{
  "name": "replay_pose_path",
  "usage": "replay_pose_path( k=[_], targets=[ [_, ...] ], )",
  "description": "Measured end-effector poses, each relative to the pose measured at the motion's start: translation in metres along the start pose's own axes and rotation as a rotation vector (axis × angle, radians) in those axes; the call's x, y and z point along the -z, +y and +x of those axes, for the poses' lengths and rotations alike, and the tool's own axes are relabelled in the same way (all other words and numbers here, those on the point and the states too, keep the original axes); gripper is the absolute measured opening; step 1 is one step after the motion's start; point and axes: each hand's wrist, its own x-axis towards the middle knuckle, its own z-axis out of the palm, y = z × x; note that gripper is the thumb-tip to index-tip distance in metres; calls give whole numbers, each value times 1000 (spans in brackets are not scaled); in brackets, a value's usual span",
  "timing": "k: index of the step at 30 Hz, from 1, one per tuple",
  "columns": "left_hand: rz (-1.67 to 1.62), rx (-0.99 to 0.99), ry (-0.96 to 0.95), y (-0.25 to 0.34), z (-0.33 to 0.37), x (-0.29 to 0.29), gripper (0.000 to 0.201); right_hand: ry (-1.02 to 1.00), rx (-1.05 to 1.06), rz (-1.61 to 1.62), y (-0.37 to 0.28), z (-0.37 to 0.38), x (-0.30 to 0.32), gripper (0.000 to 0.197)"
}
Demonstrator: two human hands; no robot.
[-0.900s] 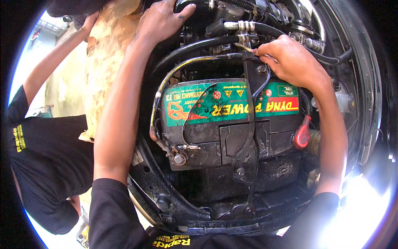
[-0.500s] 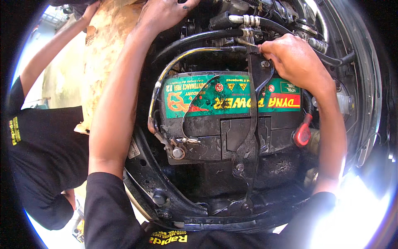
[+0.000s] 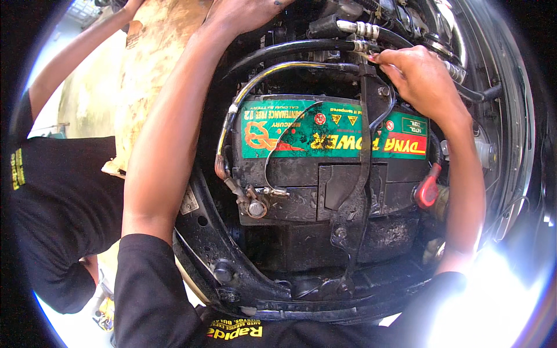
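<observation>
My right hand [image 3: 422, 80] is closed, thumb and fingers pinched together at the far end of the black hold-down bracket [image 3: 364, 124]. Something thin and small shows at its fingertips, too small to name. The bracket runs across a black car battery [image 3: 278, 177] with a green, red and yellow label. Close to the pinch pass a black hose [image 3: 290, 49] and a cable in a clear sleeve [image 3: 290, 65]. My left hand [image 3: 246, 13] reaches over the engine bay at the top edge, where its fingers are mostly cut off.
A terminal clamp [image 3: 253, 207] sits at the battery's near left corner, and a red terminal cover [image 3: 427, 190] at its right. A bolt [image 3: 341, 232] holds the bracket's near end. On the left, a co-worker's arm [image 3: 78, 58] reaches past a worn brown board [image 3: 159, 46].
The view has shifted slightly, so the battery appears a little higher and farther right. My left hand has slid farther past the top edge. My right hand stays at the bracket's far end.
</observation>
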Motion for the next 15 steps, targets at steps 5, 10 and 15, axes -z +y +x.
replay_pose_path(
  k=[5, 10, 15],
  targets=[
    [-15, -30, 16, -4, 0, 2, 57, -20, 121, 76, -1, -3, 6, 16],
    [7, -54, 29, -6, 3, -5, 56, 69, -1, 305, 8, 8, -26, 19],
    [5, -54, 33, -8, 2, -5, 56, -53, -63, 453, 2, 5, -2, 18]
  ],
)
